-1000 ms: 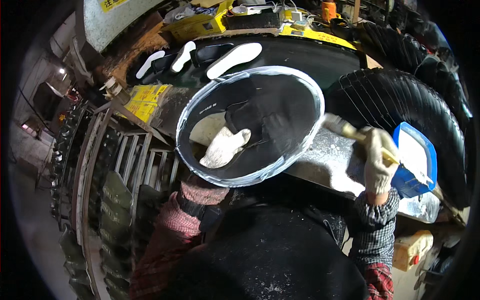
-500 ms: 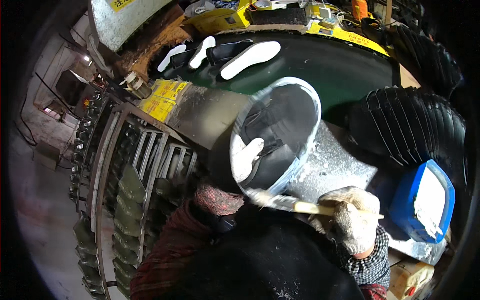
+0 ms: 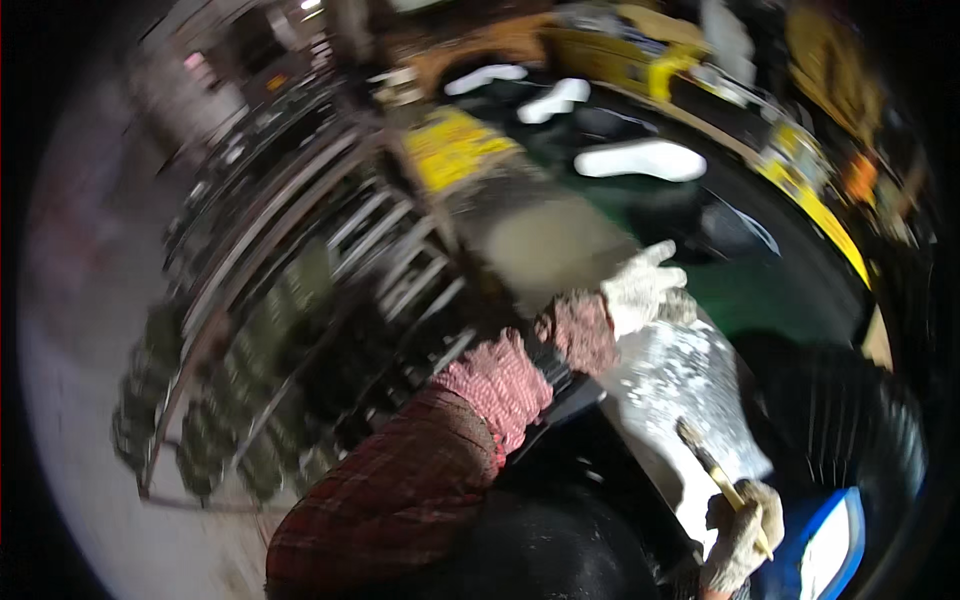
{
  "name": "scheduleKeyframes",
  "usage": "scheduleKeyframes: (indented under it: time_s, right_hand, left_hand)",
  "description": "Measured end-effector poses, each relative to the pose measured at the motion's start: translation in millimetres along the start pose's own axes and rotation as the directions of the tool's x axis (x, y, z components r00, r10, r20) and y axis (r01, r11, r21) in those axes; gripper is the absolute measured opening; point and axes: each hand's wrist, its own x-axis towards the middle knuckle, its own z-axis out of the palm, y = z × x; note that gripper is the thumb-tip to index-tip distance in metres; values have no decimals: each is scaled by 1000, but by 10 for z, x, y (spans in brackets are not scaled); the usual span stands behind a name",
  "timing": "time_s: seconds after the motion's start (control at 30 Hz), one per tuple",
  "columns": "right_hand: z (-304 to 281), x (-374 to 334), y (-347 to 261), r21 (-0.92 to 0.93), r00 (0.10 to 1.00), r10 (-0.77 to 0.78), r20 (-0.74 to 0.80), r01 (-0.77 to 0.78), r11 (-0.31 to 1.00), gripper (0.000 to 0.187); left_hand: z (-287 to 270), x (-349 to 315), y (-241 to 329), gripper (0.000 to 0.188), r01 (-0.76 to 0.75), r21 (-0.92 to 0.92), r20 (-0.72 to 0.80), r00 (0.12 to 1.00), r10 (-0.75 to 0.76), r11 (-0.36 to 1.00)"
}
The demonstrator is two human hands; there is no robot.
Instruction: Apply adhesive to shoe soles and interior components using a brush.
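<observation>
"Where's the shoe?"

"Toward the upper right of the frame. The shoe [image 3: 738,230] is dark with a thin pale rim, and lies on the green top [image 3: 765,295]."

"And the hands?"

"The left hand [image 3: 640,290] is just right of the middle of the frame, fingers spread, apart from the shoe, with nothing visible in its grasp. The right hand [image 3: 748,530], lower right, pinches the brush [image 3: 722,482] by its handle."

"Is the brush on the shoe?"

"No, well apart from it — the bristles point up and left, over the grey plate [image 3: 675,385]."

"So how much is done?"

"I'd judge that some coating is on that shoe, going by the pale rim, and neither hand is on it. Whether the band runs all the way round, I can't tell; the blur hides it."

"What about the soles?"

"Three white soles [image 3: 640,160] lie across the top of the frame. I can't tell if they carry a coat."

"Anything left?"

"Probably — the brush is in hand and the blue tub [image 3: 822,515], lower right, holds white stuff. How many pieces remain, the view doesn't show."
</observation>
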Motion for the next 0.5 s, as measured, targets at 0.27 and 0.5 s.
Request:
scheduleKeyframes:
  time_s: [0.27, 0.5]
  right_hand:
    - [851, -116, -380, -285, 917, 1, 400, 124, 951, 42]
    - [1104, -66, -321, -295, 580, -406, 706, 762, 577, 28]
  left_hand:
    - [-616, -4434, 1893, 34, -155, 721, 642, -216, 736, -675]
    - [-404, -6740, 2171, 71, 645, 765, 332, -396, 856, 1]
